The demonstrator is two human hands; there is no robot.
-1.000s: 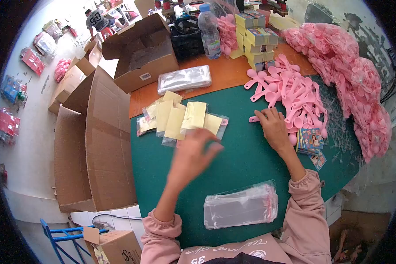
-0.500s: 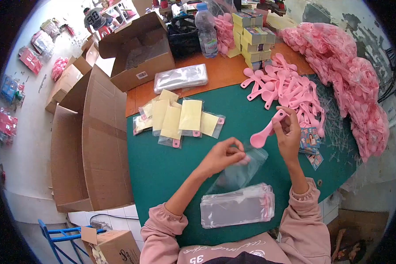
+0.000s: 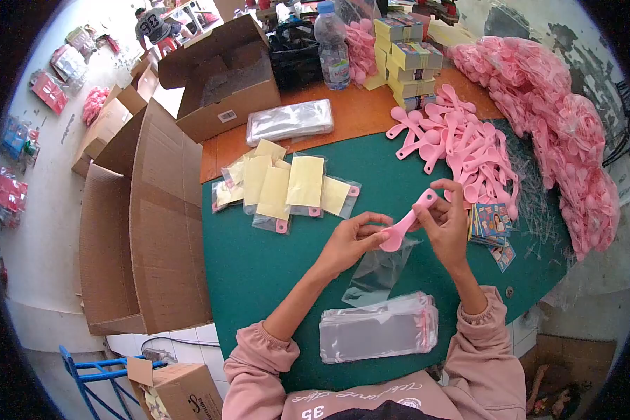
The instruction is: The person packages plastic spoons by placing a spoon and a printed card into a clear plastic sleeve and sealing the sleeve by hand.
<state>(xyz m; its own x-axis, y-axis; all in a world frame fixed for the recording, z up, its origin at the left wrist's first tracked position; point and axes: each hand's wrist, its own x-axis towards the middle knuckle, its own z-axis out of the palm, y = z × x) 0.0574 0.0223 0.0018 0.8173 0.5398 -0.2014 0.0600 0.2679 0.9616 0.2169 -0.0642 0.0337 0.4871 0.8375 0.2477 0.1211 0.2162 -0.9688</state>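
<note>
A pink measuring spoon is held by its handle in my right hand, fingers pinched near the holed end. Its bowl points down and left, against the fingertips of my left hand. Those left fingers pinch the top of a clear plastic bag, which hangs below the spoon's bowl. Whether the bowl is inside the bag's mouth, I cannot tell. Nearer my body lies a stack of clear bags. Just right of my right hand are small printed cards.
A pile of pink spoons lies at the back right, beside bulging bags of spoons. Filled packets with yellow cards sit at left. Behind them are a bag bundle, a water bottle and stacked cards. Cardboard boxes flank the table.
My right hand has brought the spoon down and left to my left hand. The spoon's bowl now meets the left fingertips at the bag's top, and the bag hangs more upright.
</note>
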